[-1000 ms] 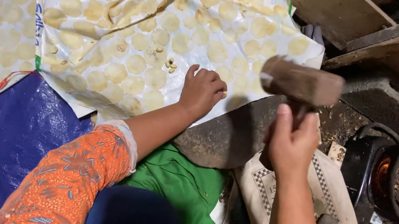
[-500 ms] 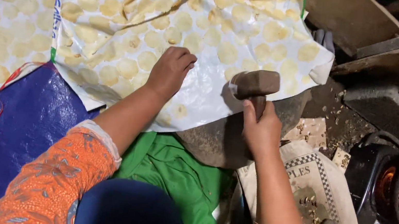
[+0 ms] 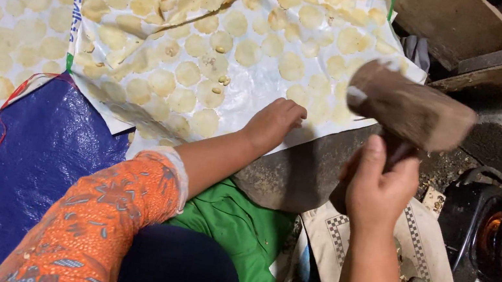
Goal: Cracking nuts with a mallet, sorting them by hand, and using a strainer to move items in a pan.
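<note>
Gripping the wooden mallet [image 3: 412, 111] tight above the dark flat stone [image 3: 299, 174], the right hand [image 3: 378, 191] should hit straight down in the middle, while the open left hand [image 3: 273, 124] rests flat on the stone's far edge, fingers clear.

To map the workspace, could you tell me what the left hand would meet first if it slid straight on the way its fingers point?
The left hand points up-right along the white sheet. It would probably meet the pale flattened discs lying just ahead, though depth is unclear.
</note>
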